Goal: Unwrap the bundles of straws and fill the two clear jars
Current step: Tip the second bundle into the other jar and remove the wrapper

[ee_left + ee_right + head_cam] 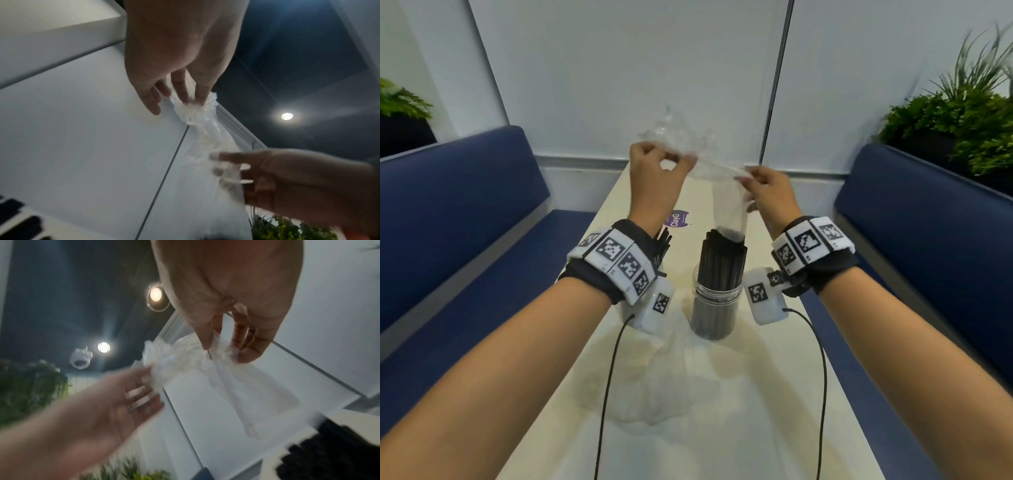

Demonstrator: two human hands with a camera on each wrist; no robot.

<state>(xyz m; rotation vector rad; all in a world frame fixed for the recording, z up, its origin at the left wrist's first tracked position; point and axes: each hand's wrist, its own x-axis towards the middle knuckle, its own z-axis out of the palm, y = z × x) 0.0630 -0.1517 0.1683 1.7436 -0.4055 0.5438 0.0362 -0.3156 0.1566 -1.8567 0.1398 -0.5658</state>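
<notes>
A clear jar (717, 301) stands mid-table, packed with upright black straws (722, 255). Above it both hands hold a clear plastic wrapper (726, 202), whose lower end still hangs over the straw tops. My left hand (681, 159) pinches the crumpled upper end of the wrapper (193, 110) between thumb and fingertips (185, 95). My right hand (743, 176) pinches the wrapper (185, 363) a little lower and to the right. A second jar is mostly hidden behind my left wrist; only its black straws (666, 240) show.
Another loose clear wrapper (654, 377) lies on the cream table (756, 411) in front of the jars. A purple sticker (677, 219) sits behind them. Blue benches (465, 205) flank the table, with plants (962, 120) behind them. The wall is close ahead.
</notes>
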